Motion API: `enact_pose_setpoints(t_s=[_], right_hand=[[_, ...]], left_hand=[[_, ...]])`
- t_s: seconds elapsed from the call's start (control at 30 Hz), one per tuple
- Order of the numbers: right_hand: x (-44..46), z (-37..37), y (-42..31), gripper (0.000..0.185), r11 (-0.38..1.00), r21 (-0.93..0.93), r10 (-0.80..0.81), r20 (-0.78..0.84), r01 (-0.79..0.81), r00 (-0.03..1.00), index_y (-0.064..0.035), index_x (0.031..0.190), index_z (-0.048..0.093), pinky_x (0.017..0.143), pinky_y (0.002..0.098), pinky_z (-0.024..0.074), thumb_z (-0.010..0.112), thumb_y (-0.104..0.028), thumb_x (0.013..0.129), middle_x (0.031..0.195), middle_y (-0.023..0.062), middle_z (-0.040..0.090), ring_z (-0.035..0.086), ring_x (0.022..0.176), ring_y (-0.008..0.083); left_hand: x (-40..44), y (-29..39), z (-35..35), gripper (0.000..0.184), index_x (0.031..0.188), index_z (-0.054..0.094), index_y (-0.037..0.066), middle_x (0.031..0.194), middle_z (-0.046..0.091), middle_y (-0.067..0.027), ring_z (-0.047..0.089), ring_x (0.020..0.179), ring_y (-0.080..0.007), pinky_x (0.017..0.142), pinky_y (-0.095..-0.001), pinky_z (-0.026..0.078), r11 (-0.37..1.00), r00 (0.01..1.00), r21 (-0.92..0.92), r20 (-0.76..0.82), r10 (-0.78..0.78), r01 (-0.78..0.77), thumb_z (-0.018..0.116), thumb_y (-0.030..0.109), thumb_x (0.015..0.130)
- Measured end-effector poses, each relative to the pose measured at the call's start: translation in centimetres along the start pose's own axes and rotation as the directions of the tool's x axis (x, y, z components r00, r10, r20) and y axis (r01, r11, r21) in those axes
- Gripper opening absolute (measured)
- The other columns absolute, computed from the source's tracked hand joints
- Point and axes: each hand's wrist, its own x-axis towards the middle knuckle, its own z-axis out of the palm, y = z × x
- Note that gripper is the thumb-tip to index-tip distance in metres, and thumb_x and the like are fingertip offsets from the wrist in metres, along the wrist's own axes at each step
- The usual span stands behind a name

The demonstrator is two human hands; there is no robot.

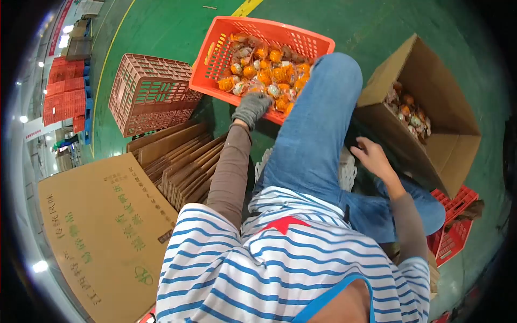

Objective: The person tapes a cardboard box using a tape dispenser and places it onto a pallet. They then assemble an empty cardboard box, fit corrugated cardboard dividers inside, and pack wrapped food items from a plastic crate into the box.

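Note:
My left hand (252, 109), in a grey knit glove, is at the near rim of an orange-red plastic crate (318, 44). Its fingers are curled next to the clear-wrapped packets (264, 75), which show orange and whitish round pieces. Whether it holds the rim or a packet is hidden. My bare right hand (374, 157) hovers near my bent knee with its fingers apart and nothing visible in them. To its right a tall open cardboard box (447, 107) leans with its mouth toward me. More wrapped packets (412, 116) lie inside it.
A pinkish slatted crate (161, 97) stands left of the orange-red one. Flattened cardboard sheets (186, 161) are stacked near my left arm, beside a large printed carton (102, 231). A red basket (455, 237) is at the lower right. Red crates (64, 97) are piled far left.

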Motion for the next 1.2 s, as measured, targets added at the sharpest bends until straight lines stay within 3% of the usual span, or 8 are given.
enact_pose_setpoints(t_s=[0.13, 0.27, 0.5, 0.57, 0.73, 0.97, 1.1, 1.2], right_hand=[[-2.6, -6.1, -3.8, 0.03, 0.97, 0.219, -0.061, -0.218, 0.11, 0.974, 0.0027, 0.106, 0.055, 0.071, 0.0266, 0.0478, 0.059, -0.011, 0.079, 0.088, 0.0113, 0.062, 0.059, 0.08, 0.0165], [-1.4, -13.6, -3.3, 0.025, 0.984, 0.052, -0.131, -0.454, 0.172, 0.882, 0.0015, 0.105, 0.056, 0.074, 0.0239, 0.0461, 0.057, -0.006, 0.082, 0.09, 0.0062, 0.061, 0.057, 0.082, 0.0131], [3.2, -21.6, 15.4, 0.03, 0.881, -0.321, 0.247, -0.315, -0.348, 0.916, 0.0037, 0.104, 0.054, 0.069, 0.0292, 0.0463, 0.056, -0.015, 0.082, 0.084, 0.0127, 0.062, 0.058, 0.076, 0.0155], [6.1, -21.7, 14.1, 0.029, 0.922, -0.262, 0.182, -0.352, -0.284, 0.918, 0.0033, 0.099, 0.056, 0.073, 0.0384, 0.0452, 0.057, -0.019, 0.08, 0.089, 0.0218, 0.06, 0.058, 0.085, 0.0345], [11.2, -21.3, -0.3, 0.021, 0.975, -0.124, -0.223, -0.617, 0.186, 0.755, 0.0004, 0.103, 0.058, 0.07, 0.0251, 0.0474, 0.053, -0.005, 0.083, 0.088, 0.0085, 0.061, 0.059, 0.08, 0.013], [25.5, -10.7, -16.8, 0.02, 0.75, 0.083, -0.659, 0.021, 0.656, 0.751, 0.0006, 0.091, 0.059, 0.06, 0.0316, 0.0465, 0.056, -0.015, 0.079, 0.075, 0.0153, 0.06, 0.059, 0.066, 0.0239], [37.8, 0.9, -15.9, 0.018, 0.604, -0.558, -0.111, 0.648, 0.569, 0.754, 0.0011, 0.09, 0.054, 0.072, 0.0421, 0.0463, 0.054, -0.011, 0.076, 0.083, 0.0196, 0.059, 0.059, 0.083, 0.0325], [41.9, 6.3, -12.8, 0.035, 0.685, -0.594, -0.089, 0.508, 0.423, 0.857, 0.0003, 0.107, 0.047, 0.08, 0.0437, 0.0452, 0.055, -0.008, 0.073, 0.103, 0.0235, 0.055, 0.055, 0.095, 0.0377]], left_hand=[[10.4, -1.3, 0.2, 0.035, 0.098, 0.06, 0.003, 0.085, 0.064, -0.013, 0.061, 0.083, -0.0227, 0.075, -0.0317, 0.047, 0.988, 0.972, 0.13, -0.206, 0.11, -0.084, 0.062, 0.027, 0.073], [17.5, -2.8, 4.6, 0.069, 0.126, 0.041, 0.019, 0.124, 0.046, -0.0156, 0.042, 0.117, -0.0317, 0.098, -0.0415, 0.033, 0.81, 0.967, 0.532, 0.082, 0.243, -0.249, 0.066, 0.04, 0.066], [25.4, -6.6, 11.0, 0.102, 0.124, 0.045, 0.017, 0.132, 0.033, -0.02, 0.028, 0.122, -0.0387, 0.102, -0.0397, 0.026, 0.898, 0.99, 0.433, -0.072, 0.124, -0.081, 0.068, 0.07, 0.041], [25.1, -5.4, 10.6, 0.101, 0.126, 0.044, 0.018, 0.135, 0.025, -0.0212, 0.024, 0.125, -0.0371, 0.103, -0.0397, 0.023, 0.902, 0.995, 0.421, 0.042, 0.09, -0.099, 0.068, 0.07, 0.042], [24.1, -2.5, 8.7, 0.1, 0.13, 0.04, 0.021, 0.142, 0.006, -0.0242, 0.012, 0.132, -0.0332, 0.108, -0.0395, 0.016, 0.903, 0.975, 0.385, 0.031, -0.222, 0.193, 0.067, 0.069, 0.046], [25.5, -1.8, 5.2, 0.096, 0.128, 0.044, 0.02, 0.141, 0.004, -0.0288, 0.011, 0.132, -0.0347, 0.107, -0.0352, 0.016, 0.907, 0.963, 0.417, 0.216, -0.162, 0.059, 0.074, 0.06, 0.046], [25.4, -3.6, 4.9, 0.086, 0.123, 0.048, 0.032, 0.144, 0.001, -0.021, 0.026, 0.127, -0.0355, 0.104, -0.0373, 0.027, 0.944, 0.963, 0.33, 0.25, -0.1, 0.012, 0.08, 0.048, 0.044], [23.9, -4.8, 4.6, 0.08, 0.121, 0.05, 0.029, 0.143, 0.006, -0.0208, 0.018, 0.131, -0.0337, 0.104, -0.0365, 0.025, 0.969, 0.973, 0.234, 0.229, 0.031, -0.086, 0.078, 0.048, 0.049]])
